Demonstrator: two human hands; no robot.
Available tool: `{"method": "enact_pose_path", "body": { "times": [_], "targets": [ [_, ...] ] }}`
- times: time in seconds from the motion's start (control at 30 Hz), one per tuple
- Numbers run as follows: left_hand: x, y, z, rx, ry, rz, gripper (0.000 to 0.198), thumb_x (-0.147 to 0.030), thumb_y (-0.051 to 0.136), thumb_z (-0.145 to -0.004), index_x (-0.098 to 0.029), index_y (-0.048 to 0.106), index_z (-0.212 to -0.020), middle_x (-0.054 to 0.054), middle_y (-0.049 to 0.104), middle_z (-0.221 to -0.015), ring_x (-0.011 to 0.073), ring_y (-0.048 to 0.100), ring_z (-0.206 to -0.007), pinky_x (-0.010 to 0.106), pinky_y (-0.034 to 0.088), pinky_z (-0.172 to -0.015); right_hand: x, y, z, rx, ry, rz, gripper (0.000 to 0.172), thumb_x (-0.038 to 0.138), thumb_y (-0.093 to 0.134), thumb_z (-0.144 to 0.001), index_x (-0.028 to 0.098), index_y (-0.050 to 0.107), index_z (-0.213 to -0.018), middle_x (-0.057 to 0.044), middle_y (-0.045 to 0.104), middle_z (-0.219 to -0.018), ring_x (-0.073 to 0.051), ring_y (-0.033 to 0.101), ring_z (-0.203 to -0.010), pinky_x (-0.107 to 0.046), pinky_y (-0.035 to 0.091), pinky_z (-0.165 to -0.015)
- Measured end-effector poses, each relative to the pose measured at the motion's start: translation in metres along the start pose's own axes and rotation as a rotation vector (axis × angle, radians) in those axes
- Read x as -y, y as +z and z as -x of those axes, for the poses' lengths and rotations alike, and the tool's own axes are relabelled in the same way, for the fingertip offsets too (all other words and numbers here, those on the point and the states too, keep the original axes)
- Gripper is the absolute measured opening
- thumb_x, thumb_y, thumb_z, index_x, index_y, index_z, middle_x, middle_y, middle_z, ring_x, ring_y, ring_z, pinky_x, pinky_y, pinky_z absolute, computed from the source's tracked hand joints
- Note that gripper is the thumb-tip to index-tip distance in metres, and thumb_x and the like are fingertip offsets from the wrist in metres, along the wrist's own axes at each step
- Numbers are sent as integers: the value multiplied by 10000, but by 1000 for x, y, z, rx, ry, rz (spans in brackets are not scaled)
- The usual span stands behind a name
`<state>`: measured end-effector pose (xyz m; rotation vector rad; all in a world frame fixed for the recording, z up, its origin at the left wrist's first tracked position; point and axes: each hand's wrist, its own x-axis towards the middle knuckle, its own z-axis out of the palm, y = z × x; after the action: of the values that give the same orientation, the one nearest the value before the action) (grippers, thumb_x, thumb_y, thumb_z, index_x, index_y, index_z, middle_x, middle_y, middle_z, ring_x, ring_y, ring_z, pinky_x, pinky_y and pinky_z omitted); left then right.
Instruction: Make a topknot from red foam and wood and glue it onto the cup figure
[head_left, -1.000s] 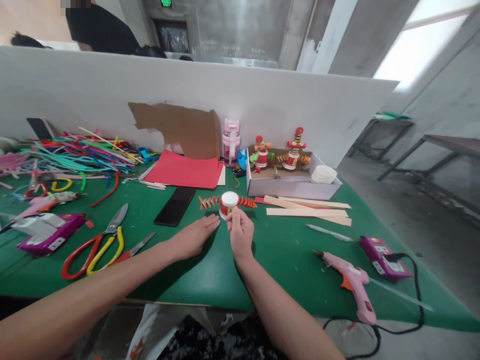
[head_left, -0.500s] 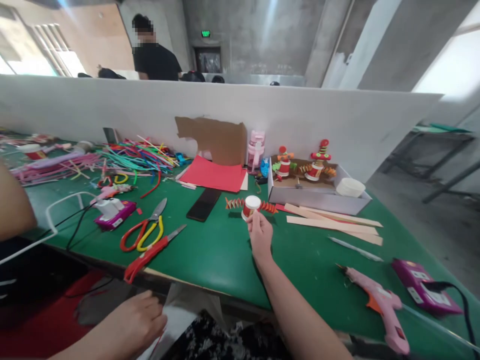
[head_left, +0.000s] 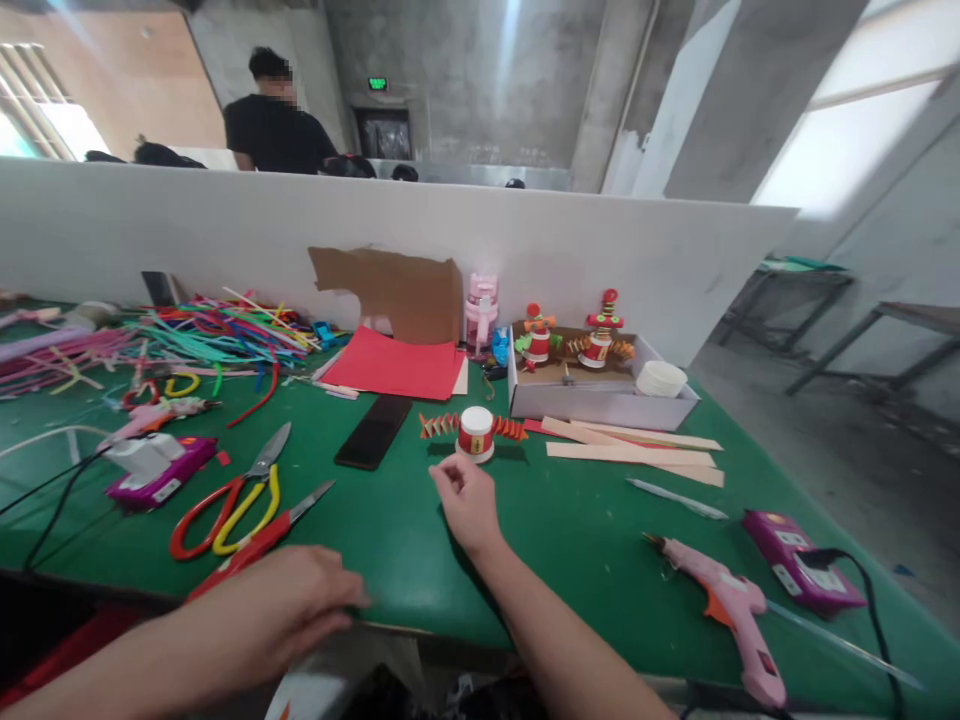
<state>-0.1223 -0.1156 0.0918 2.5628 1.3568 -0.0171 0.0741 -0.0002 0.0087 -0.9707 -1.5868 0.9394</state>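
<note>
A red-and-white paper cup (head_left: 476, 435) with accordion-folded paper strips (head_left: 511, 428) sticking out left and right stands upside down on the green counter (head_left: 577, 530), around the middle. The right hand (head_left: 466, 500) is just on its near side, overlapping the base in view; whether they touch cannot be told. Its fingers are curled, thumb and forefinger close together, but whether they pinch anything is unclear. The left hand (head_left: 311, 595), blurred, is at the near edge beside the red-handled scissors (head_left: 259, 543), fingers loosely bent and thumb apart, with nothing visible between them.

Left of the cup lie a black phone (head_left: 373, 432) and, nearer, shears (head_left: 262, 470) with one red and one yellow handle. Right of it are pale paper strips (head_left: 630, 455) and, nearer, a pink glue gun (head_left: 739, 605). Farther off, a shallow box (head_left: 604, 408) holds two cup figures (head_left: 596, 352).
</note>
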Motion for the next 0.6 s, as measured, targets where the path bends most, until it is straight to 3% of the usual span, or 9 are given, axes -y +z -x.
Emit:
{"method": "enact_pose_path", "body": {
  "times": [0.03, 0.07, 0.17, 0.23, 0.33, 0.4, 0.5, 0.6],
  "targets": [
    [11, -6, -16, -1, -11, 27, 294, -295, 436, -929, -275, 724, -868, 8, 717, -743, 159, 655, -718, 227, 461, -681, 0, 2, 2, 42, -17, 35, 306, 393, 583, -874, 202, 568, -635, 39, 529, -571, -103, 438, -516, -218, 364, -527],
    [25, -12, -32, -90, -69, 2, 345, -312, 403, -943, -245, 715, -813, 27, 708, -723, 173, 648, -710, 247, 469, -704, 0, 4, 4, 82, -46, 76, 328, 371, 598, -876, 200, 560, -598, 29, 544, -575, -113, 470, -548, -229, 387, -568],
    [74, -36, -86, -267, -139, -36, 355, -282, 393, -927, -224, 707, -1083, 69, 741, -1074, 215, 658, -977, 293, 479, -873, 2, 8, 8, 214, -183, 168, 180, 250, 653, -861, 208, 668, -686, -26, 686, -800, -160, 602, -797, -286, 447, -781],
    [107, -50, -120, -278, -219, -101, 346, -254, 426, -896, -207, 715, -1080, 82, 737, -1111, 241, 641, -1034, 327, 473, -917, 3, 10, 9, 321, -237, 183, 70, 194, 681, -849, 228, 719, -801, -34, 715, -899, -169, 619, -898, -303, 441, -865],
    [143, -55, -165, -290, -289, -181, 322, -247, 461, -876, -202, 729, -1049, 96, 733, -1125, 253, 626, -1065, 345, 456, -957, 0, 12, 8, 426, -233, 180, 100, 239, 685, -880, 228, 726, -789, -18, 714, -789, -153, 625, -810, -278, 448, -828],
    [153, -49, -189, -270, -305, -208, 349, -281, 487, -875, -201, 701, -1138, 114, 702, -1210, 266, 602, -1127, 368, 436, -993, -3, 13, 7, 446, -217, 175, 168, 292, 655, -912, 224, 726, -776, -19, 714, -763, -146, 623, -772, -259, 451, -782],
    [153, -34, -215, -202, -303, -256, 530, -341, 567, -826, -220, 570, -1342, 136, 573, -1413, 320, 502, -1275, 450, 400, -1029, -4, 14, 8, 406, -162, 187, 222, 318, 621, -931, 210, 711, -760, -18, 702, -731, -136, 609, -712, -232, 432, -682],
    [148, -22, -232, -148, -278, -324, 614, -303, 609, -758, -205, 535, -1360, 163, 514, -1462, 356, 455, -1304, 490, 392, -1001, -3, 14, 9, 354, -102, 193, 220, 298, 624, -918, 203, 681, -729, -3, 679, -687, -122, 578, -639, -222, 396, -612]
  ]
}}
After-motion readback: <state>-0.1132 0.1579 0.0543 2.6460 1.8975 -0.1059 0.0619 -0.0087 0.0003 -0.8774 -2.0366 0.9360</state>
